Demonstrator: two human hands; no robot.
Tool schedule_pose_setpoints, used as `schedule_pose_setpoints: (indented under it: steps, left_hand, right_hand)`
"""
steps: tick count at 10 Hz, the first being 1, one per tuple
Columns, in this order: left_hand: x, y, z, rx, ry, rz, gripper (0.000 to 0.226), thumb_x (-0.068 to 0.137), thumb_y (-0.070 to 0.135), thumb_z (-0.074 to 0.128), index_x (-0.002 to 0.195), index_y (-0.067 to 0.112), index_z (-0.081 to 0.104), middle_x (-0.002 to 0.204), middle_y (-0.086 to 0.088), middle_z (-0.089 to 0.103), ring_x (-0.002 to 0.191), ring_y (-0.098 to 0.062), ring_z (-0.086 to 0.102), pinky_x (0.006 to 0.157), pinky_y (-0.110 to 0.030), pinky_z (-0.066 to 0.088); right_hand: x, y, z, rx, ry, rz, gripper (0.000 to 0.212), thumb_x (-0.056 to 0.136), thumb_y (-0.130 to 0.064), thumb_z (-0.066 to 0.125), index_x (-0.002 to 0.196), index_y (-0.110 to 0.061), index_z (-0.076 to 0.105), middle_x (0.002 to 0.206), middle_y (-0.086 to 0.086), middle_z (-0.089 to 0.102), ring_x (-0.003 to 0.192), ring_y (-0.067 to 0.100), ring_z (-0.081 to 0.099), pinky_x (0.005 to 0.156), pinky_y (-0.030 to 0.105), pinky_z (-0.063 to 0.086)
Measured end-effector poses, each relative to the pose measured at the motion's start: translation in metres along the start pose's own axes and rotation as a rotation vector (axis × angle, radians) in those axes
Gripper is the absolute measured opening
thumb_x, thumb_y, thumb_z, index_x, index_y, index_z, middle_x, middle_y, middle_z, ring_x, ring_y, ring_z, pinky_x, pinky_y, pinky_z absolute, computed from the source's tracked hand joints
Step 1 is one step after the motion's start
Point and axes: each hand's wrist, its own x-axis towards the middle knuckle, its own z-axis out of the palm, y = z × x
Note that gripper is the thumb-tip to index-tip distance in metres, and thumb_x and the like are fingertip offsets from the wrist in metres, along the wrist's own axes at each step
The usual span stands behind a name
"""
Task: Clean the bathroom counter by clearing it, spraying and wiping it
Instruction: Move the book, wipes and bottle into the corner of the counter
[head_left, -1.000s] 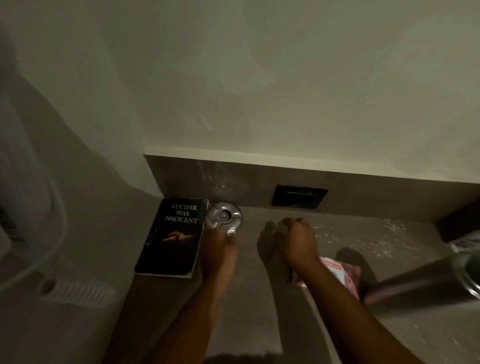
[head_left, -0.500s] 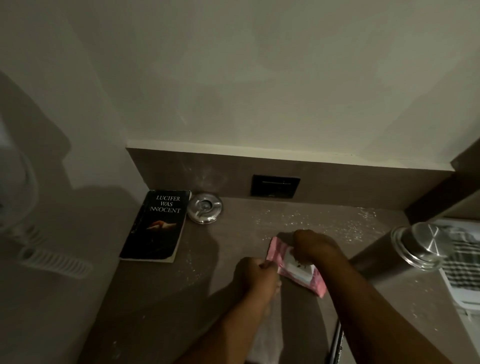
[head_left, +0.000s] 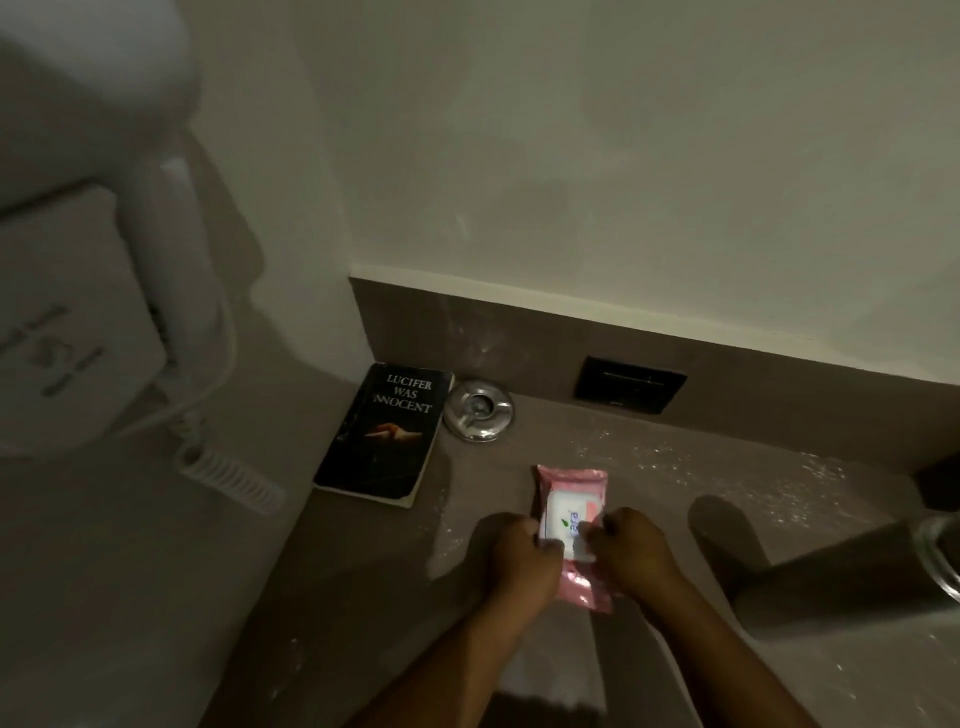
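Dim brown bathroom counter (head_left: 363, 566), dusted with white specks: both hands, left hand (head_left: 522, 553) and right hand (head_left: 631, 548), grip a pink wipes packet (head_left: 571, 499). Behind sit a black book (head_left: 382, 434) and metal ashtray (head_left: 478, 410) (touching); a steel flask (head_left: 883, 561) stands right.

Lying along a grey-brown counter (head_left: 675, 670): book, dish, white specks.
Resting flat at the far left corner, a black paperback (head_left: 382, 434); sitting just beside it, a round metal dish (head_left: 478, 410); scattering toward the right, white specks (head_left: 727, 467).
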Motion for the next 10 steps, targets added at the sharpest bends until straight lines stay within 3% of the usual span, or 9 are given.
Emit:
schedule_pose_setpoints:
  steps: [1, 2, 4, 5, 6, 7, 8, 9, 10]
  left_hand:
    - [0.020, 0.009, -0.040, -0.041, 0.165, 0.133, 0.027, 0.089, 0.015, 0.056, 0.112, 0.013, 0.069, 0.109, -0.009, 0.072, 0.092, -0.020, 0.068, 0.058, -0.018, 0.050]
    - [0.049, 0.013, -0.086, 0.019, 0.368, 0.172, 0.031, 0.086, 0.018, 0.056, 0.115, 0.013, 0.067, 0.110, -0.013, 0.071, 0.096, -0.030, 0.067, 0.077, -0.030, 0.053]
    - [0.102, 0.004, -0.141, -0.004, 0.535, 0.079, 0.042, 0.092, 0.016, 0.050, 0.134, 0.012, 0.053, 0.133, -0.016, 0.058, 0.119, -0.035, 0.056, 0.100, -0.047, 0.048]
    - [0.125, -0.007, -0.151, -0.053, 0.510, -0.006, 0.040, 0.094, 0.014, 0.048, 0.133, 0.007, 0.051, 0.135, -0.019, 0.053, 0.122, -0.037, 0.053, 0.102, -0.050, 0.046]
    - [0.133, -0.018, -0.156, 0.122, 0.481, 0.003, 0.039, 0.094, 0.014, 0.050, 0.132, 0.005, 0.049, 0.137, -0.020, 0.049, 0.124, -0.036, 0.050, 0.101, -0.043, 0.044]
    - [0.131, -0.024, -0.156, 0.149, 0.491, 0.035, 0.048, 0.091, 0.020, 0.059, 0.134, 0.003, 0.047, 0.140, -0.022, 0.046, 0.128, -0.038, 0.047, 0.105, -0.048, 0.043]
    - [0.119, -0.029, -0.145, 0.317, 0.524, 0.093, 0.061, 0.093, 0.022, 0.054, 0.147, 0.005, 0.030, 0.158, -0.019, 0.021, 0.146, -0.037, 0.018, 0.120, -0.048, 0.021]
    - [0.087, -0.036, -0.118, 0.435, 0.549, 0.302, 0.057, 0.089, 0.012, 0.054, 0.143, 0.002, 0.039, 0.156, -0.021, 0.026, 0.145, -0.039, 0.022, 0.118, -0.045, 0.020]
    - [0.037, -0.044, -0.065, 0.488, 0.427, 0.632, 0.027, 0.080, 0.011, 0.061, 0.105, 0.009, 0.069, 0.112, -0.018, 0.065, 0.105, -0.037, 0.062, 0.092, -0.043, 0.050]
  right_hand:
    - [0.002, -0.042, 0.016, 0.208, 0.030, -0.087, 0.014, 0.092, -0.010, 0.060, 0.080, -0.009, 0.067, 0.078, 0.015, 0.071, 0.068, 0.030, 0.068, 0.074, 0.051, 0.058]
    - [0.011, -0.099, 0.046, 0.317, -0.005, -0.173, 0.010, 0.089, -0.007, 0.062, 0.087, -0.001, 0.071, 0.085, 0.023, 0.071, 0.078, 0.036, 0.069, 0.079, 0.052, 0.057]
    - [0.044, -0.172, 0.106, 0.477, -0.192, -0.126, 0.016, 0.090, 0.007, 0.054, 0.103, 0.007, 0.064, 0.076, 0.015, 0.061, 0.061, 0.023, 0.058, 0.046, 0.024, 0.052]
    - [0.056, -0.177, 0.122, 0.340, -0.291, -0.161, 0.031, 0.090, 0.001, 0.052, 0.119, 0.004, 0.063, 0.115, 0.021, 0.067, 0.091, 0.027, 0.065, 0.073, 0.029, 0.056]
    - [0.061, -0.176, 0.135, 0.385, -0.292, -0.174, 0.032, 0.087, 0.006, 0.053, 0.117, 0.006, 0.064, 0.123, 0.027, 0.063, 0.112, 0.039, 0.063, 0.091, 0.040, 0.055]
    - [0.054, -0.172, 0.138, 0.670, -0.314, -0.143, 0.032, 0.090, 0.014, 0.045, 0.116, 0.008, 0.064, 0.122, 0.030, 0.063, 0.089, 0.033, 0.069, 0.072, 0.027, 0.058]
    - [0.037, -0.156, 0.122, 0.796, -0.306, -0.141, 0.033, 0.092, 0.010, 0.045, 0.110, -0.004, 0.069, 0.115, 0.026, 0.069, 0.092, 0.035, 0.071, 0.081, 0.038, 0.058]
    - [0.011, -0.122, 0.090, 0.797, -0.147, -0.103, 0.029, 0.092, 0.006, 0.049, 0.111, -0.004, 0.069, 0.101, 0.033, 0.069, 0.072, 0.040, 0.067, 0.070, 0.041, 0.056]
    - [-0.020, -0.067, 0.043, 0.818, -0.069, -0.146, 0.029, 0.091, 0.009, 0.050, 0.090, -0.009, 0.072, 0.087, 0.027, 0.073, 0.052, 0.012, 0.061, 0.052, 0.020, 0.049]
